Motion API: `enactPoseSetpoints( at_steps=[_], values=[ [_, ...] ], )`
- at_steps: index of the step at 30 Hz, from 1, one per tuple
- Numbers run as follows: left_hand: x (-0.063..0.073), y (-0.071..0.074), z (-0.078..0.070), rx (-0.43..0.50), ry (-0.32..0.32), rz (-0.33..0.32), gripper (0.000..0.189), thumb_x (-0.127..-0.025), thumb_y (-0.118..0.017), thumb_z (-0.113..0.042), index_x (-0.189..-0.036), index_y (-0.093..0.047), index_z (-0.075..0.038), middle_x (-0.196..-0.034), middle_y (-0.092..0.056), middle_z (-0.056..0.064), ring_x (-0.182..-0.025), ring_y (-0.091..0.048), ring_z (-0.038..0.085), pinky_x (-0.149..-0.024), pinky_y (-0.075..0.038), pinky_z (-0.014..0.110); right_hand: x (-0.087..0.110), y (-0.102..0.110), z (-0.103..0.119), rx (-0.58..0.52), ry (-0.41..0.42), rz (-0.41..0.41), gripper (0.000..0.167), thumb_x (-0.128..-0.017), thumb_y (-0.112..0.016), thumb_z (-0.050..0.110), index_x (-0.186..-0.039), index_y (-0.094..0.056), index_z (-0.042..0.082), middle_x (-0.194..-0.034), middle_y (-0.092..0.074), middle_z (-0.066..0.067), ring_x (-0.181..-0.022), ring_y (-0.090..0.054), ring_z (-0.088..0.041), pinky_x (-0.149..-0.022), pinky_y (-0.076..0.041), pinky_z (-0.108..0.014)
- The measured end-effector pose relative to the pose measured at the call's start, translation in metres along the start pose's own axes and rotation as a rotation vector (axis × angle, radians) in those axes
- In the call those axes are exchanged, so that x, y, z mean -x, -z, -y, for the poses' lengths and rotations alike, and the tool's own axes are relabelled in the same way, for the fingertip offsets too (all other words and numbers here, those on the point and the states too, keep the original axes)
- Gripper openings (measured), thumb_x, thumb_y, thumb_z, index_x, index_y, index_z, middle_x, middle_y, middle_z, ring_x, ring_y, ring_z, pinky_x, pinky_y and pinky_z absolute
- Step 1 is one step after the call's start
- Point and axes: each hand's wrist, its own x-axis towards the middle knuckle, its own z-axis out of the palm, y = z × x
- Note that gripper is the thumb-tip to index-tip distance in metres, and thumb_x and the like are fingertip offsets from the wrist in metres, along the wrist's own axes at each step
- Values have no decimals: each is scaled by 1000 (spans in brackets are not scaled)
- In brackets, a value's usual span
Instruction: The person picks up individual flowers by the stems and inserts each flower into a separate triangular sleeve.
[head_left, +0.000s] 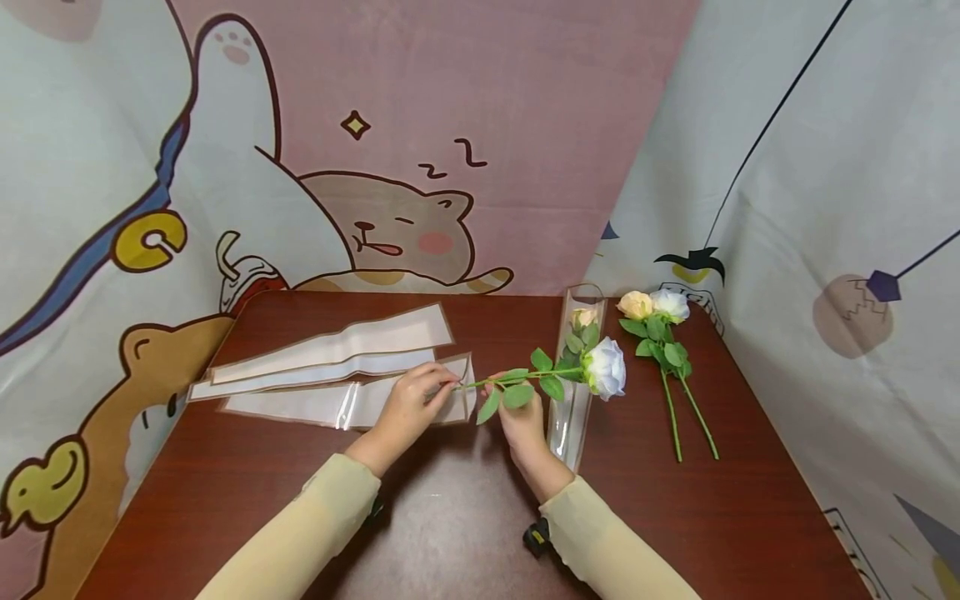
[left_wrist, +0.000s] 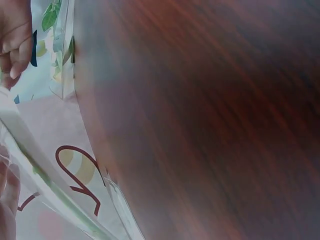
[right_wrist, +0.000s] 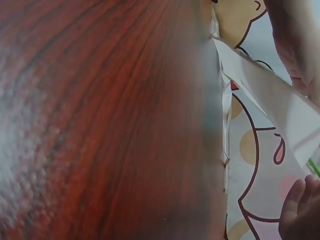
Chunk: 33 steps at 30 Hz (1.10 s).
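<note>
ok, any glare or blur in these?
Head: fairly sharp, white glare streaks on the nearest plastic flower sleeve at left, soft sheen on the tabletop at bottom centre; left wrist: hazy, tabletop grain soft; right wrist: pale, speckled glare on the tabletop at left, haze toward its far edge.

The reddish-brown bench [head_left: 450, 533] carried two pale sleeves [head_left: 345, 342] toward its far left corner, a clear sleeve [head_left: 576, 429] holding a peach rose [head_left: 583, 317], and two loose roses [head_left: 660, 325] near its far right corner.
</note>
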Motion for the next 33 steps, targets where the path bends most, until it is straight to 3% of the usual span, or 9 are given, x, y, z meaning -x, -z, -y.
enactPoseSetpoints(
  at_steps=[3, 8, 11, 19, 24, 31, 33],
  values=[
    [0, 0, 0, -12, -1, -3, 9, -84, -71, -10, -93, -73, -13, -94, -67, -2, -90, -64, 13, -80, -54, 27, 2, -1, 2, 54, -11, 18, 16, -87, -59, -9, -100, -61, -18, -96, -63, -32, -83, -63, -10, -74, -51, -17],
    [0, 0, 0, -15, 4, -1, 10, -84, -71, -9, -93, -73, -13, -94, -67, -2, -89, -63, 12, -76, -55, 25, 1, 1, 0, -11, -189, 28, 12, -96, -48, 5, -91, -59, 0, -80, -62, -10, -73, -60, -13, -72, -50, -29],
    [1, 1, 0, -4, 13, 9, 10, -85, -70, -9, -94, -73, -13, -94, -66, -3, -89, -64, 11, -76, -55, 23, 0, 2, -3, -32, -217, 28, 15, -98, -45, 14, -88, -54, 6, -71, -59, -5, -66, -58, -16, -67, -51, -31],
    [1, -1, 0, 22, -4, -11, 10, -84, -71, -8, -93, -73, -11, -93, -66, -2, -88, -64, 11, -76, -55, 23, -1, 5, -9, 0, -53, 35, 18, -94, -56, 7, -104, -60, -7, -76, -64, -1, -69, -60, -13, -66, -51, -24],
    [1, -2, 0, 15, -22, -33, 9, -83, -72, -10, -92, -73, -11, -93, -67, -2, -89, -64, 13, -80, -54, 28, -1, 7, -11, -8, 69, 64, 23, -91, -56, -2, -110, -57, -13, -93, -69, -9, -86, -65, -12, -76, -51, -20],
    [0, -2, -1, 32, -22, -35, 10, -83, -72, -9, -93, -73, -11, -94, -67, -2, -90, -64, 12, -82, -54, 26, 1, 7, -16, 65, 51, 104, 25, -90, -60, 7, -108, -62, -9, -95, -67, 10, -88, -58, -1, -79, -47, -16],
    [0, -2, -2, 39, -24, -33, 9, -84, -71, -9, -93, -73, -11, -94, -67, -2, -90, -64, 12, -81, -54, 26, 3, 6, -18, 63, 101, 145, 24, -90, -61, 12, -107, -65, -5, -96, -69, 7, -90, -59, -1, -79, -46, -16]
  ],
)
